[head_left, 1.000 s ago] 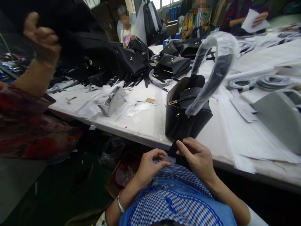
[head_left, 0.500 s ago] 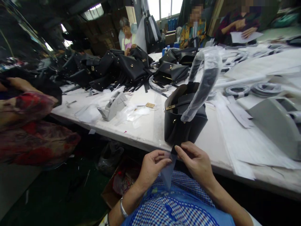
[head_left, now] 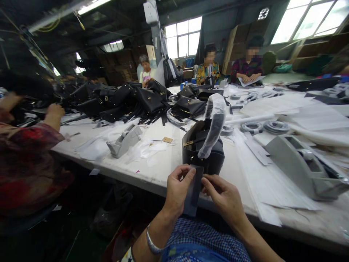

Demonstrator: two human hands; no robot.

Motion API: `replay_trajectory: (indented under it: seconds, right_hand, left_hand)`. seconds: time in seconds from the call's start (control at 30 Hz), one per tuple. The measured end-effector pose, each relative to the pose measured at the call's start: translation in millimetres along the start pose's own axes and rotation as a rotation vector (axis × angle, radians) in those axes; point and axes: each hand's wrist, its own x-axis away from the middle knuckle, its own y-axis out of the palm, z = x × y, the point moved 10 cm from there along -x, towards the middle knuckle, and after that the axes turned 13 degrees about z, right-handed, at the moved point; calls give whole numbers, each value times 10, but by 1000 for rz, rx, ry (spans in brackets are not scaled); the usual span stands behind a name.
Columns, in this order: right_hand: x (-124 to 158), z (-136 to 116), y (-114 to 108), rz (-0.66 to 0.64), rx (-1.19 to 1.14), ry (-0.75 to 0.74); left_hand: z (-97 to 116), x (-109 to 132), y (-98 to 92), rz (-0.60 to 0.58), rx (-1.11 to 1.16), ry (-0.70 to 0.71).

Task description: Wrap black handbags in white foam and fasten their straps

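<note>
My left hand (head_left: 176, 189) pinches a strip of translucent plastic film (head_left: 191, 207) between thumb and fingers. The film hangs down past the table edge, and something dark shows through its upper part. My right hand (head_left: 225, 194) is closed in a pinch by the film's right edge; what its fingertips hold is hidden. Just beyond both hands a black handbag (head_left: 215, 158) stands upright on the table, its handle (head_left: 215, 125) wrapped in clear plastic. Gold-coloured fittings show on its front and top edge.
Grey tape dispensers stand on the white table (head_left: 160, 174), one at left (head_left: 125, 140) and a larger one at right (head_left: 305, 163). Black bags (head_left: 149, 100) are heaped behind. White sheets (head_left: 272, 189) and coiled straps (head_left: 275, 126) lie rightward. A co-worker's arm (head_left: 51, 122) reaches in at left.
The view has tilted upward. My left hand has moved up with the film, which now stretches in front of the bag's base. The black strap end pinched by my right hand earlier no longer shows plainly.
</note>
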Motion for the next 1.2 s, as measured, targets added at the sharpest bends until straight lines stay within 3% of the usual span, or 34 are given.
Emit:
replay_trajectory:
  seconds: [0.17,0.5,0.7,0.9,1.2]
  right_hand:
    - [-113,-47,70,17,-33,50]
    - [-257,-14,207,-76,-84,202]
    - [-316,-99,141,-19,53,85]
    - [-289,-171,125,66,80,21]
    - [-237,-5,215,86,-17,120]
  left_hand:
    - [60,-20,105,-10,54,7]
    - [38,-129,90,8,76,-2]
    - [-10,-31,51,20,106,-36]
    - [-206,158,10,-41,48,-76]
    - [-180,185,-80,63,115,-65]
